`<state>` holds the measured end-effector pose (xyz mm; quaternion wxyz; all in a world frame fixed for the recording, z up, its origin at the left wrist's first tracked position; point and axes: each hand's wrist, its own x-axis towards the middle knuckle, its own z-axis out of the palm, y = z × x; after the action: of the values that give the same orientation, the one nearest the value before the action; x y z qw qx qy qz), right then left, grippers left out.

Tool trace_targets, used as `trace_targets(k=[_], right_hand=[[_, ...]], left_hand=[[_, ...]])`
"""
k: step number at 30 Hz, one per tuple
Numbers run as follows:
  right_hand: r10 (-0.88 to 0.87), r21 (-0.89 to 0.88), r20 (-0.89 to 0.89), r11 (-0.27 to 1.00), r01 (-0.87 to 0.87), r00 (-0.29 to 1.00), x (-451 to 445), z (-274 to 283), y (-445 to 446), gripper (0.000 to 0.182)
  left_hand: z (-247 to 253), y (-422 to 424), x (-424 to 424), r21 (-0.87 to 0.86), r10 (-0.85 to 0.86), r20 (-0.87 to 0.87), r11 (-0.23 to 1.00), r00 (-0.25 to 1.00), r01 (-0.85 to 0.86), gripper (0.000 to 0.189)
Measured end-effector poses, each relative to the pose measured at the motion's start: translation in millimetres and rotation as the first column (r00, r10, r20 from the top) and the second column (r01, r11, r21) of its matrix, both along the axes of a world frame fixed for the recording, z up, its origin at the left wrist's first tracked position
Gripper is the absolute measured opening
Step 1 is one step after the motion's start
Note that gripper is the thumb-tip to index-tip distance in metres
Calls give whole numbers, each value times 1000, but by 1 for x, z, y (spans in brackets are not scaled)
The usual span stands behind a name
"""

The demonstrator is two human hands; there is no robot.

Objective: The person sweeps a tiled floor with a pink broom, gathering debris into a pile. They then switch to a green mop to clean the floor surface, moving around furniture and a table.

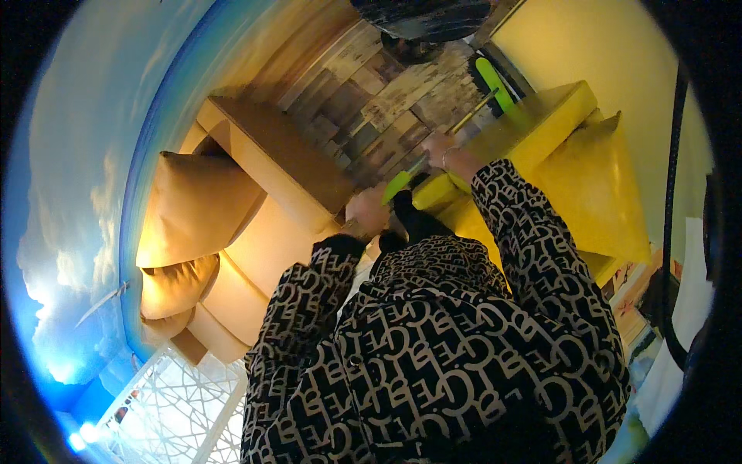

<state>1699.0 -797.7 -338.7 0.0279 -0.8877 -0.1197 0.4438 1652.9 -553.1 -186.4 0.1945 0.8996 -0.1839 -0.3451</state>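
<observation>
A broom with a green head and dark bristles (493, 81) reaches over the floor at the upper right, beside the yellow seat. Its yellowish handle (470, 115) runs down to my right hand (442, 149), which is closed around it. A bright green piece (397, 187), perhaps the handle's lower part or a second tool, lies between my hands. My left hand (368, 207) is beside that green piece, lower and further left; it is blurred, and whether it grips anything is unclear.
A tan sofa (278, 232) with cushions (200, 209) stands at the left, and a yellow sofa (556, 133) with a yellow cushion (597, 185) at the right. Patchwork-patterned flooring (377, 104) lies between them. A dark round object (426, 17) is at the top. A white lattice panel (174, 400) is at lower left.
</observation>
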Motion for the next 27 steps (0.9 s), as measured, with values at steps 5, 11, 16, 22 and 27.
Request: trace_targets(k=[5, 11, 16, 22, 27], right_hand=[[-27, 269, 146, 963, -14, 989, -44, 12, 77, 12], [135, 630, 179, 745, -219, 975, -107, 76, 219, 12], [173, 768, 197, 585, -262, 965, -130, 101, 263, 13], [199, 690, 180, 673, -268, 963, -104, 75, 202, 17], [206, 487, 247, 819, -305, 947, -63, 12, 93, 11]], left_hand=[[45, 78, -53, -6, 178, -11, 984, 984, -178, 33], [171, 168, -143, 193, 407, -73, 901, 910, -388, 40], [222, 182, -185, 262, 451, 111, 846, 885, -464, 35], [173, 141, -142, 138, 390, -5, 912, 921, -385, 29], [74, 75, -95, -121, 325, -22, 938, 945, -326, 28]])
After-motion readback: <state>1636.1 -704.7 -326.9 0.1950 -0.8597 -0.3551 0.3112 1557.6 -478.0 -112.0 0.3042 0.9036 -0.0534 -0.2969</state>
